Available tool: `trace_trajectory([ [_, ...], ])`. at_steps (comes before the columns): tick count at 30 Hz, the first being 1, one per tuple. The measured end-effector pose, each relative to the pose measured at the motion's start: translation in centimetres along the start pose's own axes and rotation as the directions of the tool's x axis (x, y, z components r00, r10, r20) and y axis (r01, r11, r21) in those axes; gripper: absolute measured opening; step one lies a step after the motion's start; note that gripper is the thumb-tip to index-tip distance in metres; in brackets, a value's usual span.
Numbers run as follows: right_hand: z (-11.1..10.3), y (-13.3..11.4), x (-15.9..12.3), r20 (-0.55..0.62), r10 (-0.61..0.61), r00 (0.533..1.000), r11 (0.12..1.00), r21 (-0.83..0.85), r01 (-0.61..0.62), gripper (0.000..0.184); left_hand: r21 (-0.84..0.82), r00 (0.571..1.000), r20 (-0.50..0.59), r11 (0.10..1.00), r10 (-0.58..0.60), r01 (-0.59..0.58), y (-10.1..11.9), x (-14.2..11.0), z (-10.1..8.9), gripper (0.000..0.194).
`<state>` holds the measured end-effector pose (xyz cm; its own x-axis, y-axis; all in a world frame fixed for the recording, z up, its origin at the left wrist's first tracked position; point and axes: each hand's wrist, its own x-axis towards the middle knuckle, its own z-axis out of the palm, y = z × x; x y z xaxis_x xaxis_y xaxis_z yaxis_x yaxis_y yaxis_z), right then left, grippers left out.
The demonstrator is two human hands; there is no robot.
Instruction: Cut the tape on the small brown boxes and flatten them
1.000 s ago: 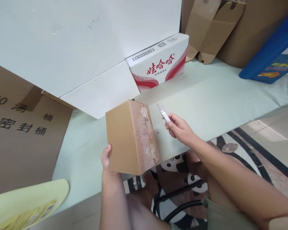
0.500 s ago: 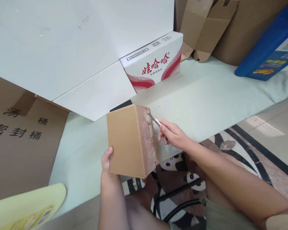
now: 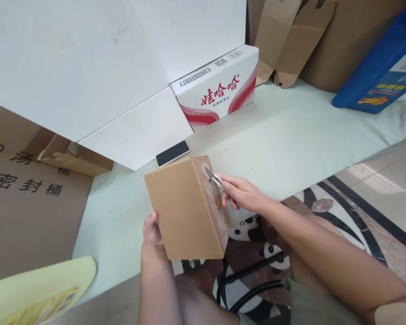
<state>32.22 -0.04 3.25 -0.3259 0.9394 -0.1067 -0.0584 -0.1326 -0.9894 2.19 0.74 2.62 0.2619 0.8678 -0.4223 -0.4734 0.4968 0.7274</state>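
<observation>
A brown cardboard box (image 3: 184,212) is held tilted over the table's near edge. My left hand (image 3: 152,229) grips it at its left side, the thumb on the front face and the other fingers hidden behind. Clear tape, torn and wrinkled, covers the box's narrow right face. In my closed right hand (image 3: 238,193) is a small knife (image 3: 214,175) with a grey blade and a whitish handle. Its tip rests at or very near the taped seam, close to the upper corner. Just behind the box lies a phone (image 3: 172,153) with a dark screen.
White boards and a red-and-white carton (image 3: 219,97) stand along the back of the pale table (image 3: 284,131). A large printed cardboard box (image 3: 30,212) is at left, a yellow container (image 3: 50,289) at near left, and a blue jug (image 3: 375,76) at far right.
The cardboard box has tilted and shifted a little downward, baring more of the phone. My right hand and the knife have moved slightly down along with it.
</observation>
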Motion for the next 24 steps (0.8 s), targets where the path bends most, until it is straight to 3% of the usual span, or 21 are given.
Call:
trace_trajectory([
  [6,-0.3,-0.6,-0.5,0.159,0.031,0.987,0.999,-0.035,-0.026,0.057,-0.089,0.979,-0.003,0.975,-0.203,0.202,0.4,-1.9,1.2,0.054],
  [9,-0.2,-0.7,-0.6,0.142,0.022,0.990,0.998,-0.061,-0.014,0.055,-0.103,0.971,0.019,0.965,-0.240,0.241,0.5,-2.3,1.7,0.054],
  [15,0.3,-1.3,-0.6,0.055,0.014,0.998,0.985,-0.172,-0.004,0.053,-0.065,0.987,-0.001,0.985,-0.161,0.161,0.4,-1.7,2.0,0.057],
  [24,0.2,-1.3,-0.6,0.078,0.013,0.997,0.977,-0.211,0.004,0.054,-0.071,0.994,0.035,0.991,-0.107,0.109,0.5,-1.5,2.0,0.055],
])
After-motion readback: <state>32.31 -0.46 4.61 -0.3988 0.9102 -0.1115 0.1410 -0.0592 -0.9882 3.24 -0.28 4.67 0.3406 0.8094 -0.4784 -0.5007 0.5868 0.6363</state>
